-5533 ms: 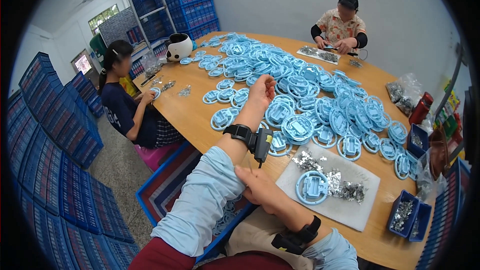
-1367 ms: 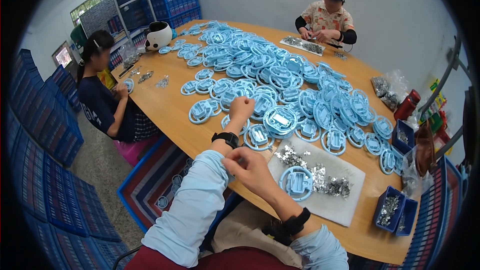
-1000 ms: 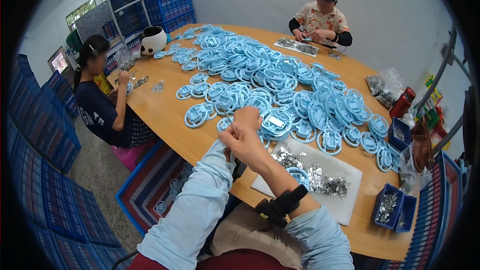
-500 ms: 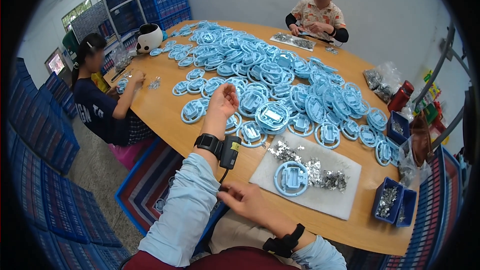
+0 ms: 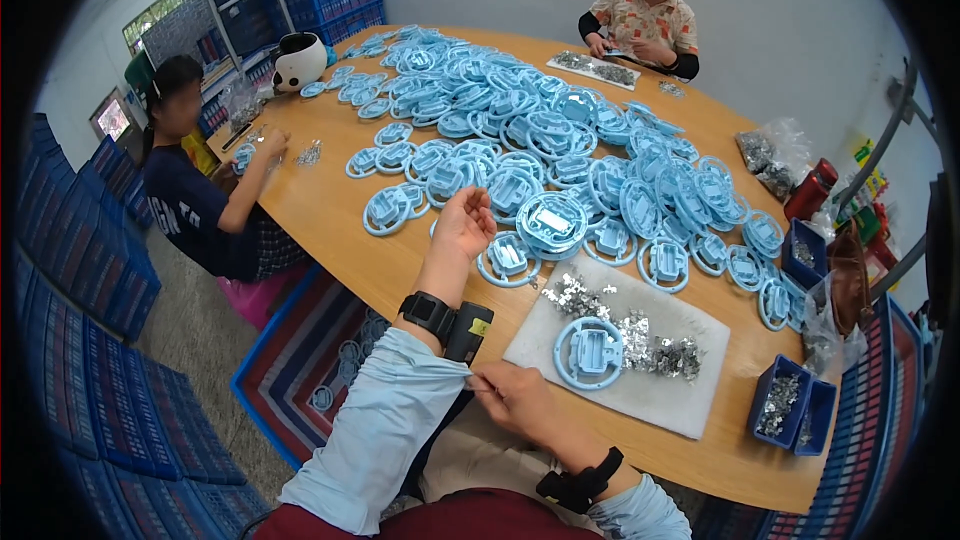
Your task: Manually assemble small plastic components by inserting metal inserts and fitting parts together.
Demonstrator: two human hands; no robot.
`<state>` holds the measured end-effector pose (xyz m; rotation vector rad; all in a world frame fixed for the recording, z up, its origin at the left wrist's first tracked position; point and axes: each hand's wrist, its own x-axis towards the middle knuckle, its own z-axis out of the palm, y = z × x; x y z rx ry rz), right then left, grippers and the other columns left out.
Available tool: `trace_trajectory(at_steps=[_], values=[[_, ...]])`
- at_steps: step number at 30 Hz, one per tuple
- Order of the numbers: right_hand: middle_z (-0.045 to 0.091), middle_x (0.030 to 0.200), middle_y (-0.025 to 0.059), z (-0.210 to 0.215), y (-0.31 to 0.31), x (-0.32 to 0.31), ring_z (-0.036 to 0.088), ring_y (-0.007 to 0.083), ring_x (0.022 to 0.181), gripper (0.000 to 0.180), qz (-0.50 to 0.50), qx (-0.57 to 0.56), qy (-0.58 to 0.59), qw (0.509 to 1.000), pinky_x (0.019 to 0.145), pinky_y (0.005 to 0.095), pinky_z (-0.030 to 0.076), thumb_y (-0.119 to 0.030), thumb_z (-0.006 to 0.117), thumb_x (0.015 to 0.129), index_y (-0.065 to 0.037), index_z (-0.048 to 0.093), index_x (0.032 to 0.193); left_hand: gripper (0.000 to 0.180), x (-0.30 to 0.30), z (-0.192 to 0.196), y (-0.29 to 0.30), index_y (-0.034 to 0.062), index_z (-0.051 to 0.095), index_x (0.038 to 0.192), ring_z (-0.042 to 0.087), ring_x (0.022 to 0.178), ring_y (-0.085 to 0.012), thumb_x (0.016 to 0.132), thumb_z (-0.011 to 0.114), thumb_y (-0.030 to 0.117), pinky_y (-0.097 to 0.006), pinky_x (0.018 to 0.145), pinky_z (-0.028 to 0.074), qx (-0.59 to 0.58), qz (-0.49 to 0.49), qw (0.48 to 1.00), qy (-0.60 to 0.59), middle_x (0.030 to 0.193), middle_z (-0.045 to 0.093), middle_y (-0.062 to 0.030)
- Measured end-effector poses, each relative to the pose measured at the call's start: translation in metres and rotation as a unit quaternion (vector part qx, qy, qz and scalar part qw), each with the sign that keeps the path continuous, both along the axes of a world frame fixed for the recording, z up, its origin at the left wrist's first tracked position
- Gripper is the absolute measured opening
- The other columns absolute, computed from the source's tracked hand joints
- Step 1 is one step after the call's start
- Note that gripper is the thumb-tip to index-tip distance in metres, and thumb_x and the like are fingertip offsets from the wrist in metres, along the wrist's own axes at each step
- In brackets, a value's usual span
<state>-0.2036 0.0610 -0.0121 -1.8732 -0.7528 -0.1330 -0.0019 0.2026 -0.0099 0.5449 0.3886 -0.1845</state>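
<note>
Light-blue sleeve (image 5: pixel 385 430) lengthwise toward table

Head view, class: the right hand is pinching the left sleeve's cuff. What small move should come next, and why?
Probably let go of the pale blue sleeve and bring the right hand back to the blue round part on the white mat. The left hand is raised, empty and open, and the part lies untouched beside loose metal pieces.

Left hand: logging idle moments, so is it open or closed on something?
Open and empty: the left hand is raised above the table, fingers loosely spread.
</note>
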Motion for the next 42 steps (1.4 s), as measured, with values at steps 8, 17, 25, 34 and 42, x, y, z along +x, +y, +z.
trace_trajectory(at_steps=[8, 17, 25, 34, 42], values=[[0.059, 0.070, 0.0143, 0.002, -0.021, 0.002, 0.058, 0.0261, 0.057, 0.015, -0.042, 0.028, 0.085, 0.995, 0.052, 0.0325, 0.046, -0.012, 0.059, 0.075, -0.004, 0.059, 0.087, 0.013, 0.010, -0.023, 0.003, 0.0079, 0.056, 0.074, 0.045, 0.048, -0.0082, 0.078, 0.057, 0.020, -0.019, 0.043, 0.039, -0.040, 0.021, 0.999, 0.007, 0.064, 0.054, 0.0003], [0.058, 0.067, 0.0116, 0.003, 0.010, -0.007, 0.054, 0.0306, 0.051, 0.031, -0.022, -0.053, -0.056, 0.997, 0.043, 0.0378, 0.042, -0.021, 0.059, 0.077, -0.012, 0.046, 0.103, 0.012, -0.001, -0.008, -0.029, 0.0095, 0.055, 0.077, 0.044, 0.050, -0.0076, 0.080, 0.056, 0.021, -0.019, 0.044, 0.036, -0.020, -0.010, 0.999, -0.027, 0.065, 0.052, 0.0004], [0.055, 0.060, 0.0173, 0.015, -0.006, 0.003, 0.055, 0.0357, 0.055, 0.030, 0.069, -0.132, -0.007, 0.989, 0.049, 0.0426, 0.042, -0.014, 0.056, 0.075, -0.008, 0.044, 0.102, 0.014, -0.005, 0.012, -0.051, 0.0097, 0.056, 0.077, 0.045, 0.052, -0.0068, 0.079, 0.057, 0.023, -0.019, 0.045, 0.037, 0.044, -0.036, 0.997, -0.056, 0.064, 0.052, 0.0021], [0.053, 0.061, 0.0139, 0.021, -0.018, -0.002, 0.054, 0.0299, 0.055, 0.017, 0.141, -0.029, 0.102, 0.984, 0.050, 0.0377, 0.040, -0.017, 0.051, 0.082, -0.007, 0.049, 0.095, 0.016, -0.017, 0.018, -0.056, 0.0096, 0.057, 0.077, 0.046, 0.052, -0.0060, 0.079, 0.059, 0.026, -0.018, 0.046, 0.039, 0.079, -0.067, 0.992, -0.079, 0.064, 0.053, 0.0027], [0.049, 0.058, 0.0100, 0.024, -0.018, -0.005, 0.048, 0.0229, 0.053, 0.016, 0.168, -0.011, 0.191, 0.967, 0.051, 0.0330, 0.036, -0.017, 0.049, 0.083, -0.005, 0.047, 0.093, 0.016, -0.017, 0.014, -0.050, 0.0091, 0.057, 0.077, 0.046, 0.053, -0.0065, 0.078, 0.060, 0.025, -0.019, 0.046, 0.039, 0.061, -0.070, 0.993, -0.076, 0.065, 0.053, 0.0019]])
